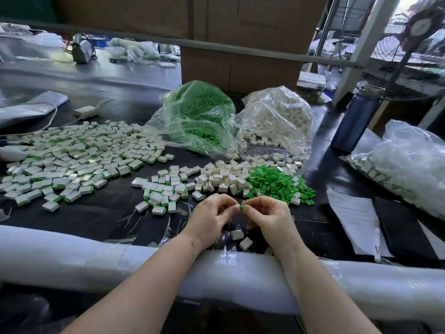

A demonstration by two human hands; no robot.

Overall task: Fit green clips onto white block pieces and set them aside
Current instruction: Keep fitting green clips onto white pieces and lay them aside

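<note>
My left hand and my right hand meet fingertip to fingertip above the black table. A small green clip shows between them, pinched by my right fingers; my left fingers are curled against it and whether they hold a white block is hidden. Two loose white blocks lie on the table under my hands. Beyond them sits a pile of bare white blocks and a pile of green clips. Finished pieces with green edges spread to the left, with a much larger heap further left.
An open bag of green clips and a bag of white blocks stand behind the piles. A dark bottle, another filled bag and papers lie at the right. A padded white roll lines the table's near edge.
</note>
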